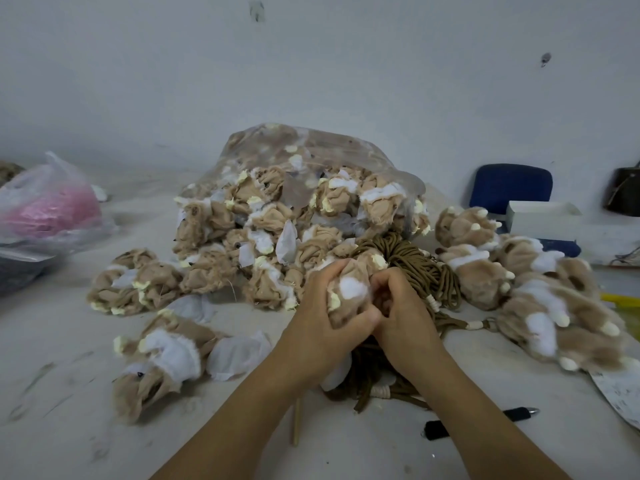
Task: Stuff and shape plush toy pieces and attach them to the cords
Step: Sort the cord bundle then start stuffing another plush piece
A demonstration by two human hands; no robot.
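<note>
Fingers of our left hand curl over the top of a tan plush piece and the thumb presses across its lower front, so we hold it firmly at the centre of the frame. Our right hand sits touching it on the right. Its fingers are curled tight against the piece's edge, where a tuft of white stuffing shows between our two hands. Whether they pinch fabric or filling there is hidden from us. A bundle of brown cords lies just behind and to the right of our right hand. More cord runs under our wrists toward lower centre, with pale beads on a strand at the right. Beyond the hands, a clear bag spills unstuffed pieces toward us, and loose flat pieces lie on the table at centre left and lower left. We see stuffed toys heaped at the right. A thin wooden stick lies beneath our left forearm, and a black pen lies beside our right forearm at lower right. A plastic bag with something pink sits at the upper left, and a blue chair and white box stand at the upper right.
</note>
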